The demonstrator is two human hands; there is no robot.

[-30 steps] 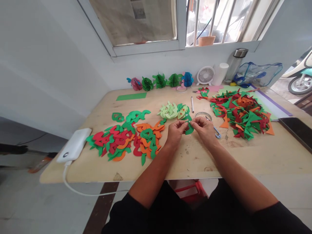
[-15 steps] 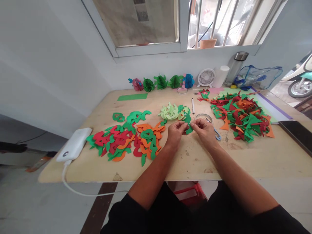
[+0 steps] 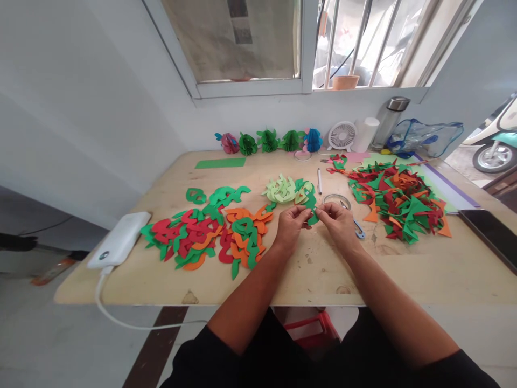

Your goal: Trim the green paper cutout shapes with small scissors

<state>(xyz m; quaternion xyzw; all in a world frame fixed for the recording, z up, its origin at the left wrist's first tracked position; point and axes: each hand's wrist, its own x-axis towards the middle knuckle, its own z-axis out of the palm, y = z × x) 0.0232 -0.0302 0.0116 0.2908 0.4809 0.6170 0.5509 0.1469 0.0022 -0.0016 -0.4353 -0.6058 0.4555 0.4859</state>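
Observation:
Between my two hands is a dark green paper cutout (image 3: 311, 200) with wavy edges. My left hand (image 3: 294, 221) pinches its lower left side, and my right hand (image 3: 334, 218) pinches its right edge. Just behind it lies a heap of light green paper cutouts (image 3: 281, 189). To the left of my hands spreads a pile of orange and green cutouts (image 3: 249, 231), with red and green cutouts (image 3: 189, 231) farther left. Blue-handled scissors (image 3: 359, 230) lie partly hidden behind my right hand, beside a roll of clear tape (image 3: 338, 198).
A heap of paper scraps (image 3: 404, 194) covers the right side, near a black phone (image 3: 490, 231). A pen (image 3: 319, 181) lies behind my hands. Folded paper figures (image 3: 268, 140) and a small fan (image 3: 342, 136) line the wall. A power bank (image 3: 119, 240) sits at the left edge.
The camera view has tilted up slightly, so the table sits a little lower. Both hands keep their pinch on the green cutout, which has shifted very little.

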